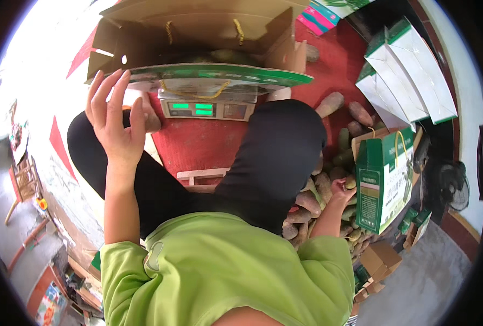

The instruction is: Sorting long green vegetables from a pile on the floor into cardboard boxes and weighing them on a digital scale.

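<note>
My left hand (115,111) is raised, fingers spread, at the left front edge of an open cardboard box (214,73) with a green rim and yellow rope handles. Greenish rounded produce (233,56) shows dimly inside it. The box rests on a weighing scale (203,110) with lit green digits. Off to the right, my right hand (340,190) is down at a heap of oblong, brownish-red and green root vegetables or gourds (308,203). Its fingers are curled beside a yellow-green piece (350,181); whether they grip it is unclear.
A green and white carton (385,185) with a rope handle stands right of the heap. Folded white and green cartons (407,76) lean behind it, near a black fan (452,185). Red sheeting (181,146) covers the floor; a small stool (203,175) stands between my legs.
</note>
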